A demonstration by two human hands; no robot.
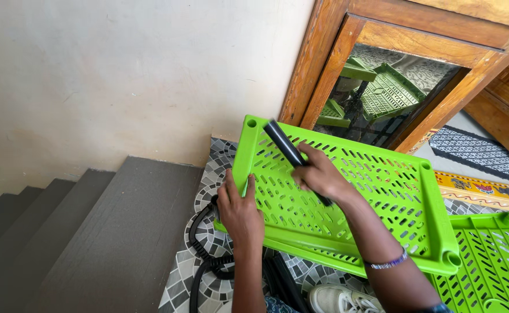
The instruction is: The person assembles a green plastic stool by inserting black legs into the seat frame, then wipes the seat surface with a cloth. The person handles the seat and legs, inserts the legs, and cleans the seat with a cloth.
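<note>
A bright green slotted plastic shelf panel [382,191] is tilted up in front of me over a mosaic tile floor. My left hand [240,211] grips its near left edge, fingers hooked through the slots. My right hand [321,174] is closed around a black tube [283,142] that lies across the panel's upper left part, one end pointing toward the corner socket [251,123].
A second green slotted panel [489,261] lies at the lower right. Black tubes or cable [199,266] curl on the tiles under the held panel. Grey stairs [92,232] drop away to the left. A wooden door frame [324,64] with reflective glass stands behind; a white shoe [338,298] is below.
</note>
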